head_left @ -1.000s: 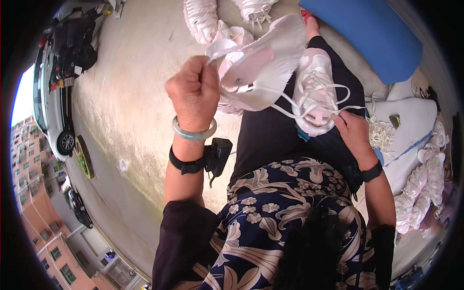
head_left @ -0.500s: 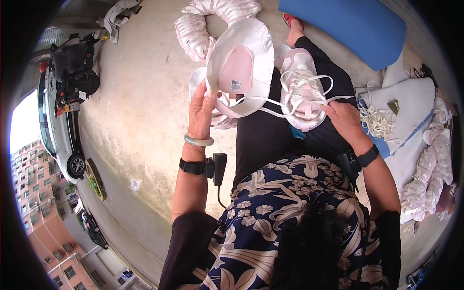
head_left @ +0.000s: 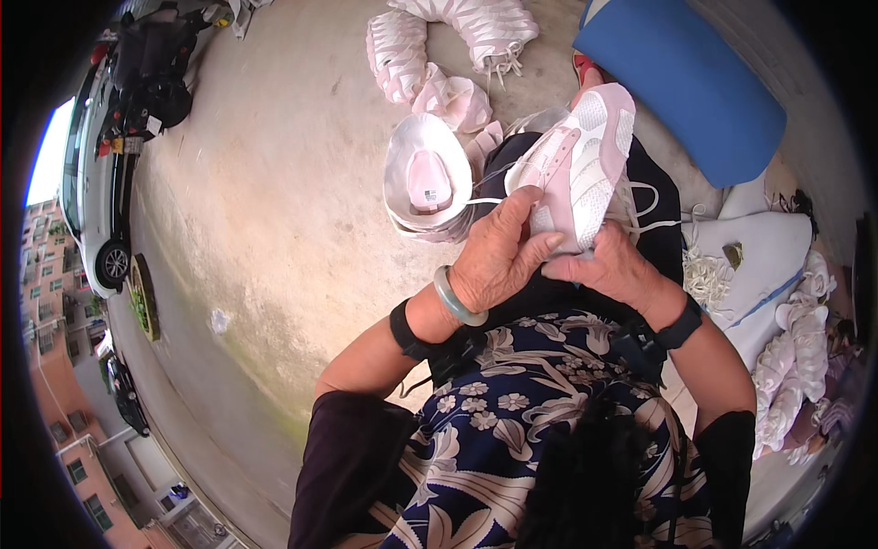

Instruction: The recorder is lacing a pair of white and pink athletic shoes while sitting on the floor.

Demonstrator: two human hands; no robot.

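Observation:
A pink and white shoe upper [head_left: 585, 165] is held above my lap, turned so that its side panel faces up. My left hand [head_left: 501, 247] grips its near left edge, thumb and fingers closed on it. At its near right end, my right hand [head_left: 617, 267] pinches the edge. White lace [head_left: 647, 203] loops out on the right beyond the upper, and part of it is hidden. Left of my knees rests another upper, sole side up, with a pink base [head_left: 427, 174], on more pink and white pieces. A white strand runs from beside it towards my left hand.
A curved row of nested uppers [head_left: 398, 55] lies on the concrete floor ahead. Ahead right is a large blue panel [head_left: 681, 87]. To my right, a white sheet [head_left: 768, 242] bears a pile of laces [head_left: 709, 279], beside more uppers [head_left: 786, 366]. A white car [head_left: 87, 201] stands far left.
My left hand has let go of the upper with the pink base, which now lies at left. Both hands have come together on the other upper, lifted and turned on its side.

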